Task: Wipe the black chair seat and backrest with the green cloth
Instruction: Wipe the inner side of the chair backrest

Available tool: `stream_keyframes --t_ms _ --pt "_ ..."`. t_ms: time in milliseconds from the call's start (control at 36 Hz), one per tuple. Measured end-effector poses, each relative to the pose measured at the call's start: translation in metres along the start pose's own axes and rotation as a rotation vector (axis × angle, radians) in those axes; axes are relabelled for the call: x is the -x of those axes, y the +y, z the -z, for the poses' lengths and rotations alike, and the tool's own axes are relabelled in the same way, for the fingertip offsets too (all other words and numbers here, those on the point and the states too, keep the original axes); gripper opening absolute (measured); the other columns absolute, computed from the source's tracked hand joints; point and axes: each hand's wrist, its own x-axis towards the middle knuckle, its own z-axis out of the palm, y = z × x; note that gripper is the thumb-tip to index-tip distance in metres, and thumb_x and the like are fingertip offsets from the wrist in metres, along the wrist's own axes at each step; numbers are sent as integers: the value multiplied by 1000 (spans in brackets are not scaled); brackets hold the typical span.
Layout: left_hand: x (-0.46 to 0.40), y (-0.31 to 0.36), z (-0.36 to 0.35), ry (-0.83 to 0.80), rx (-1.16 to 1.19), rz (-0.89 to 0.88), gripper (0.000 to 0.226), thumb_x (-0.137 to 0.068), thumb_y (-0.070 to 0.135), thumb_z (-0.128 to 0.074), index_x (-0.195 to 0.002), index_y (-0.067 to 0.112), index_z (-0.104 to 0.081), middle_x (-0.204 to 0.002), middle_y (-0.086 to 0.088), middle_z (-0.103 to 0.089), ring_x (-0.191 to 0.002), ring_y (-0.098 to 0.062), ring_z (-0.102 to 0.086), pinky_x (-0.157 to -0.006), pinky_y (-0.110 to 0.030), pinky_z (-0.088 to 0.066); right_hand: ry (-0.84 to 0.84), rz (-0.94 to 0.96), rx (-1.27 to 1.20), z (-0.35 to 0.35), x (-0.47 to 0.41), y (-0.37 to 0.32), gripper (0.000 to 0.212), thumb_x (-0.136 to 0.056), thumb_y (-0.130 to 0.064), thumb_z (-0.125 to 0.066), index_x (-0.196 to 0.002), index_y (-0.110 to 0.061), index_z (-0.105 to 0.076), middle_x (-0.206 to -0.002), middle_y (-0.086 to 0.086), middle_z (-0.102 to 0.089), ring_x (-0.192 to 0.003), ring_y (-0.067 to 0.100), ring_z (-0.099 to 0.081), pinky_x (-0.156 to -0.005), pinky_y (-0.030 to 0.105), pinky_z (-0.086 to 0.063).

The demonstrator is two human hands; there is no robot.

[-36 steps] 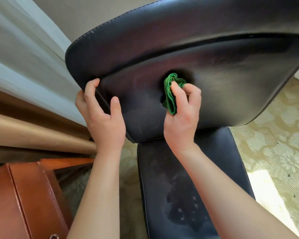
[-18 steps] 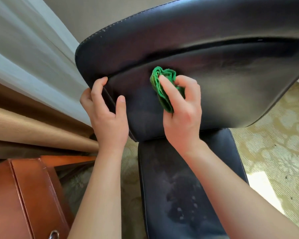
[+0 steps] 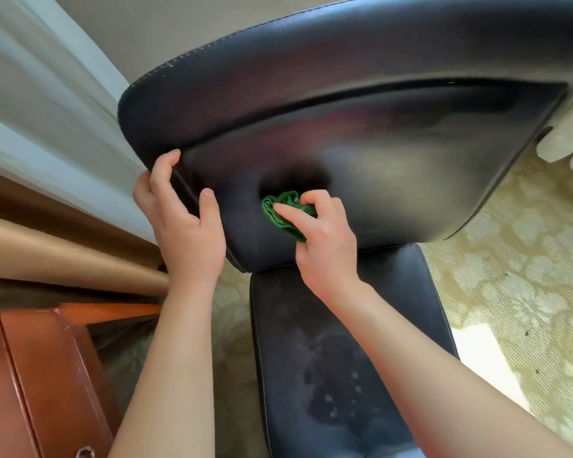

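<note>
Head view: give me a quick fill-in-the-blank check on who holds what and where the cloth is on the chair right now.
1. The green cloth is bunched in the ____ hand.
2. The cloth is pressed against the chair's ____, not the seat.
3. The left hand grips the backrest's ____ edge.
4. The box at lower left is ____ in colour.

Missing words: right; backrest; left; brown

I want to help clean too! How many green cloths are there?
1. The green cloth is bunched under the right hand, pressed on the black backrest. The left hand grips the backrest's edge, clothless.
</note>
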Motion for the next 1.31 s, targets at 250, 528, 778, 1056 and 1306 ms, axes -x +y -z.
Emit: stream_keyframes --t_ms 250,528,778,1056,1306 --pt "29 0 -22 21 -22 113 81 -91 8 -58 -158 32 -19 -165 -5 -14 -152 -13 -19 -112 -1 -16 305 -233 -245 35 26 56 48 -75 5 -63 -119 -16 -67 -108 3 -59 -96 11 -57 -84 19 -47" --pt "65 -15 -37 53 3 272 66 -92 14 -61 -149 24 -30 -151 1 -37 -133 -14 -45 -113 -35 -42 367 -466 -324 53 46 97 45 -75 -1 -65 -118 -11 -62 -109 9 -58 -93 -16 -48 -85 1 -32" --pt "63 -36 -48 118 21 258 57 -93 21 -61 -142 17 -33 -143 3 -45 -110 9 -50 -91 -2 -42 548 -591 -298 34 33 118 50 -80 -7 -62 -129 -10 -50 -120 10 -51 -103 2 -46 -96 12 -37" --pt "53 -53 -41 66 38 223 56 -92 22 -65 -141 24 -37 -135 12 -45 -116 5 -50 -82 -2 -44 350 -269 -234 -41 17 53 43 -80 0 -63 -123 -4 -59 -110 15 -55 -100 11 -51 -91 9 -36" --pt "50 -61 -28 1 55 179 47 -94 6 -62 -135 20 -42 -129 8 -47 -111 10 -50 -84 0 -41 -50 8 -136 -86 37 27 54 -76 -2 -67 -125 -23 -62 -116 8 -52 -104 27 -52 -72 41 -53"
